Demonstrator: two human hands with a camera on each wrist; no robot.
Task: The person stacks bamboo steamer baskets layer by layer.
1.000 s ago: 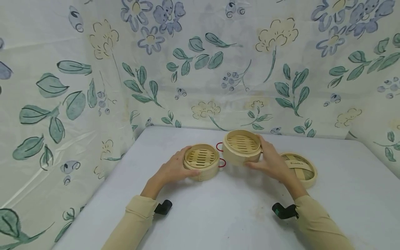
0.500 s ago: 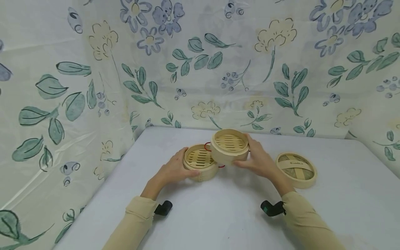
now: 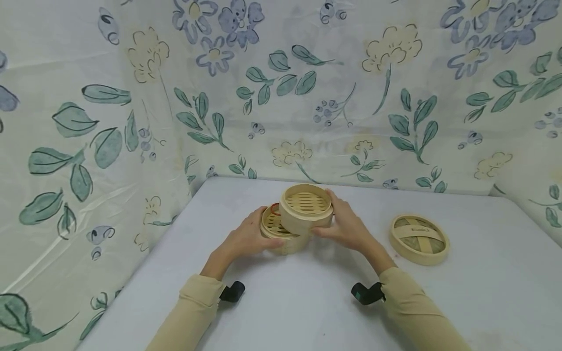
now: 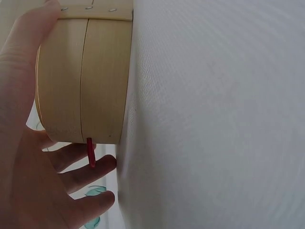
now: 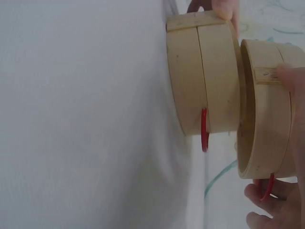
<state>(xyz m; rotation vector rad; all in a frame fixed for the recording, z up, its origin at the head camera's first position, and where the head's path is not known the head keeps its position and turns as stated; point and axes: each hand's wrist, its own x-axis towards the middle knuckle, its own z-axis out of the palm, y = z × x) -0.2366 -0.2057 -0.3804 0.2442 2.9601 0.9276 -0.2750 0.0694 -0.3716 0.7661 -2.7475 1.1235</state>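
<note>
On the white table stands a round bamboo steamer basket [image 3: 290, 245] with a slatted floor and red loop handles. My left hand [image 3: 249, 236] grips its side, thumb at the front and fingers round the back. A second bamboo steamer basket [image 3: 303, 222], also with a red loop, is held in my right hand [image 3: 348, 228]. It overlaps the right part of the lower basket in the head view. From the right wrist, the raised basket [image 5: 269, 114] shows its open underside rim close over the lower basket [image 5: 205, 76], slightly tilted and offset from it.
A round bamboo lid [image 3: 419, 240] with a woven top and a flat strap lies on the table [image 3: 307, 302] to the right of my right hand. Behind the table hangs a floral cloth [image 3: 333, 87], which also covers the left side.
My right hand has carried its basket leftward, from beside the other basket to over it. The lid is now fully uncovered by the right arm. The left hand and its basket stay in place.
</note>
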